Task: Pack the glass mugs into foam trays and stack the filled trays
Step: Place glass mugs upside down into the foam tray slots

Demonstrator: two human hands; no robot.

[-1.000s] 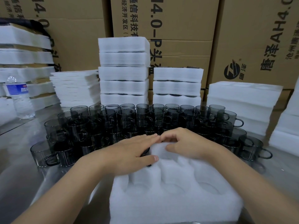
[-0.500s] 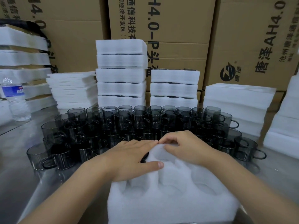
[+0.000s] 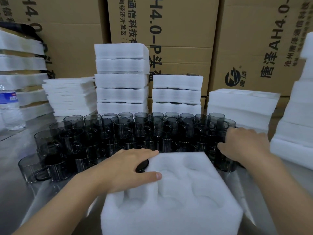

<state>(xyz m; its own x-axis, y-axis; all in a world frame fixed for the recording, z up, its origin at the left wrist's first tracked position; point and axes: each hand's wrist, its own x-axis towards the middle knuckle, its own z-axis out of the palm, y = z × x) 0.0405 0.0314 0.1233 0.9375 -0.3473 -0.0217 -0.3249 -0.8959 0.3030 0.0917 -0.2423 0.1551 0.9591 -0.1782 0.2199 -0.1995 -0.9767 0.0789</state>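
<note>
Centrally, in the lower half of the frame, a white foam tray with round pockets lies on a metal table. The left hand lies flat across the tray's far left corner, fingers straight and together and thumb stretched out over the foam. It rests on top of a dark mug sunk in the corner pocket, of which only a sliver of black rim shows under the palm. The tray's other pockets look white; whether anything is in them cannot be told. The right hand is out at the right edge of the frame's middle, palm down with fingers curled over the rightmost of the glass mugs; whether it has actually closed on one cannot be told. Those smoky grey mugs stand upright in packed rows just beyond the tray, across the middle of the frame. Behind them, at upper centre, rise two stacks of filled trays, the left one taller, with dark rims showing between layers. Left of these is a pile of thin foam sheets, and a water bottle stands at the far left edge. A stack of empty trays sits at right, and cardboard boxes fill the top of the frame.
</note>
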